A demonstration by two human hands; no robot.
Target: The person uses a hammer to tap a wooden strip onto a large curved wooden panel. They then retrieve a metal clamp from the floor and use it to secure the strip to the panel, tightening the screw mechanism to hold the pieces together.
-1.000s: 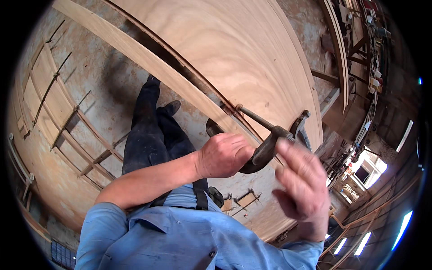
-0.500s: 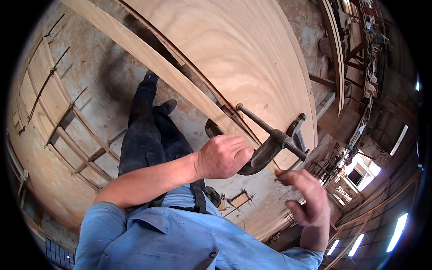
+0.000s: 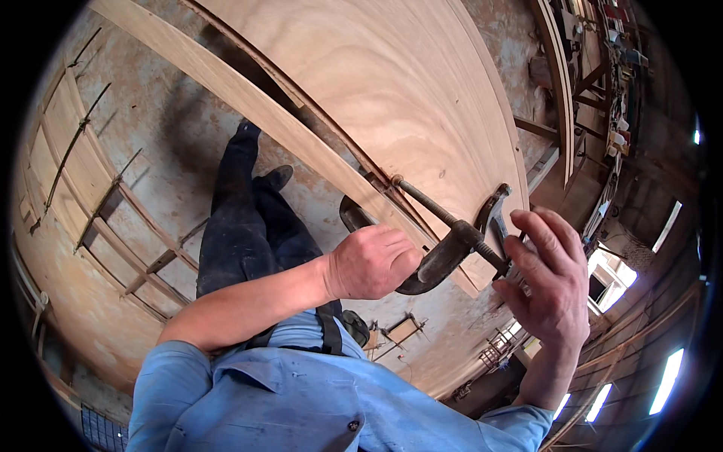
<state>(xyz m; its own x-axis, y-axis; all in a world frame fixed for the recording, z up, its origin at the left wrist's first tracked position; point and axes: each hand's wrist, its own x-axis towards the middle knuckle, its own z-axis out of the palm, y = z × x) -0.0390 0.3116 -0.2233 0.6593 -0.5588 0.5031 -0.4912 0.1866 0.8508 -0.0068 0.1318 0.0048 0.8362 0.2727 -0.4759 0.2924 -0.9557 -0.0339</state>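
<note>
A dark metal C-clamp lies across the near end of a long, narrow wooden strip and the edge of a wide plywood panel. Its threaded screw runs over the panel toward my right side. My left hand is closed round the clamp's frame, hiding part of it. Beside the outer end of the screw, my right hand is raised with fingers curved and apart, and no object shows in its grasp. A second metal clamp sits at the panel's near right edge.
To the left, wooden frames held by long bar clamps lie on the stained floor. A long wooden beam and a cluttered bench stand on the right. My legs are beside the strip.
My right hand has moved up and outward from below the screw end to beside it, its fingers spreading. My left hand stays on the clamp.
</note>
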